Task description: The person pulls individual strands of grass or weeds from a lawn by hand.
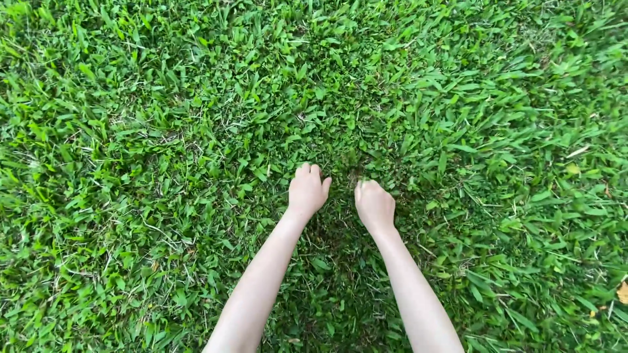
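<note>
Both hands, left (307,191) and right (374,204), had fingers curled into the grass (343,163) just ahead, left slightly farther forward.

- My fingertips on both hands, left (307,191) and right (374,205), curl down into the grass (163,131); hidden, so can't tell what they pinch, if anything.
- Both forearms cut off by the bottom edge; elbows out of view.
- Dark patch between my hands: shadowed, ground under it unreadable.
- Yellowish leaf (623,292) cut by the right edge; shape unclear.
- Grass at the far corners blurred.
</note>
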